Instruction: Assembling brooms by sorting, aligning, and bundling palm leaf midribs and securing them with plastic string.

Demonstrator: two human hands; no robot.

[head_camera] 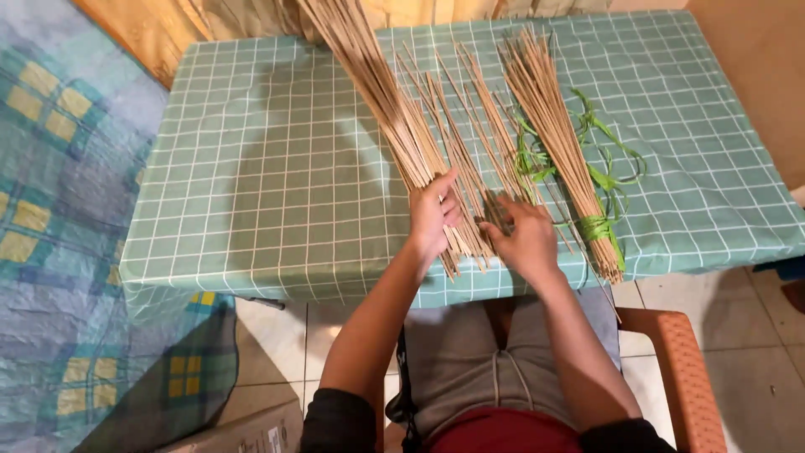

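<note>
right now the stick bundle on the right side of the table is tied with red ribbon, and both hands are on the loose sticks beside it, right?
Not quite: the ribbon tying the stick bundle is green, as the head view shows. The left hand and right hand do rest on the loose sticks.

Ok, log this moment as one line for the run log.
left hand: on long bundle of thin tan sticks | right hand: on loose tan sticks | green-tied stick bundle: apart, right | green checked tablecloth
</note>
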